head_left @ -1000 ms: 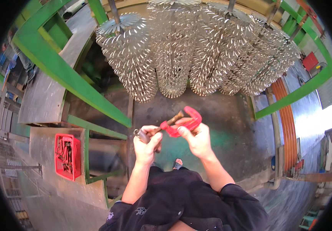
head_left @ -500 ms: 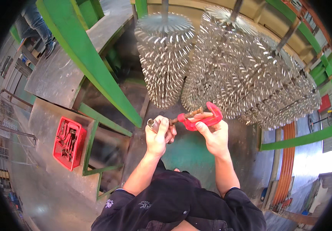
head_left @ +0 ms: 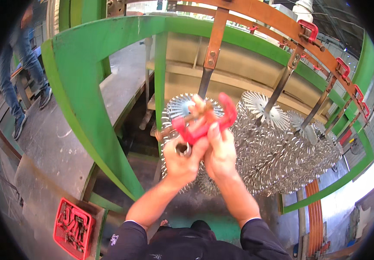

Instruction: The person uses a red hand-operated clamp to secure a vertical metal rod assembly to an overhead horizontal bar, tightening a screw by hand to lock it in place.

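Observation:
My right hand (head_left: 222,154) grips a red C-clamp (head_left: 202,125), blurred by motion, in front of the copper-coloured bar's nearest hanger. My left hand (head_left: 180,162) is closed right beside it, round a metal tool with a hollow socket end (head_left: 183,149). Whether the left fingers also touch the clamp is hard to make out. Behind both hands hang stacks of finned metal discs (head_left: 278,160) on dark rods. Above them runs the copper-coloured bar (head_left: 256,13), with other red C-clamps (head_left: 310,31) fixed along it.
A green frame (head_left: 72,86) curves close on my left. A red basket (head_left: 74,227) of clamps sits on the metal platform (head_left: 35,182), lower left. Another person's jeans-clad legs (head_left: 24,69) stand on the platform. Copper-coloured bars (head_left: 314,221) lie at the right.
My view has tilted up, showing the bar and its clamps. Both hands have come together and risen toward the nearest hanger, carrying the red clamp and the socket tool.

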Demonstrator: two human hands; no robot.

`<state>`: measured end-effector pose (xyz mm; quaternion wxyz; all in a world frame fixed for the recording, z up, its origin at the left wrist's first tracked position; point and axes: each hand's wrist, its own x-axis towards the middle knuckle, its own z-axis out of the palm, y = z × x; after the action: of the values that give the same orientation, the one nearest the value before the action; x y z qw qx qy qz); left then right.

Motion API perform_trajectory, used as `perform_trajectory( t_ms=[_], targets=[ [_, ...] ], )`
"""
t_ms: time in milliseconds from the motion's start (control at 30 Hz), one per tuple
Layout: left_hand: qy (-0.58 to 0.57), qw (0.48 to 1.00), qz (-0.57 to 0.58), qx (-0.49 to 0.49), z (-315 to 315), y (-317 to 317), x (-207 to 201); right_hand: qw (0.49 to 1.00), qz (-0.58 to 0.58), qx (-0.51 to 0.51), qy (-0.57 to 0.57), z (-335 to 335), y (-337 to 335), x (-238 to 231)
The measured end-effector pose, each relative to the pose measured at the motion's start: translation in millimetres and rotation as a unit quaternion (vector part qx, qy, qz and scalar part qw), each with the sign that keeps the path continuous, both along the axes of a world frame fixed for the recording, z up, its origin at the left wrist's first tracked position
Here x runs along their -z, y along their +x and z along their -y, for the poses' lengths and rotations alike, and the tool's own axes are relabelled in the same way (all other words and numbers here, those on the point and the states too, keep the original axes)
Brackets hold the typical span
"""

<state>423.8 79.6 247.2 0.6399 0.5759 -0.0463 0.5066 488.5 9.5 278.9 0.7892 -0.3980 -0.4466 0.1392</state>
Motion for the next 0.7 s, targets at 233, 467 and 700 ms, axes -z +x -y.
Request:
perform_trajectory(
  t_ms=[233, 467, 700],
  targets=[
    [0.246, 0.907, 0.196, -0.281, -82.8, 76.1, -147.0, 0.923, 0.282, 0.243, -0.097, -2.5, 93.4, -109.9],
    [0.382, 0.8, 0.039, -0.461, -143.8, 147.6, -176.1, 0.617, 0.588, 0.519, 0.061, -25.2, 175.3, -185.0],
    [0.397, 0.787, 0.137, -0.452, -140.2, 158.7, -178.8, 0.455, 0.685, 0.566, 0.065, -59.1, 184.2, -222.7]
  ],
)
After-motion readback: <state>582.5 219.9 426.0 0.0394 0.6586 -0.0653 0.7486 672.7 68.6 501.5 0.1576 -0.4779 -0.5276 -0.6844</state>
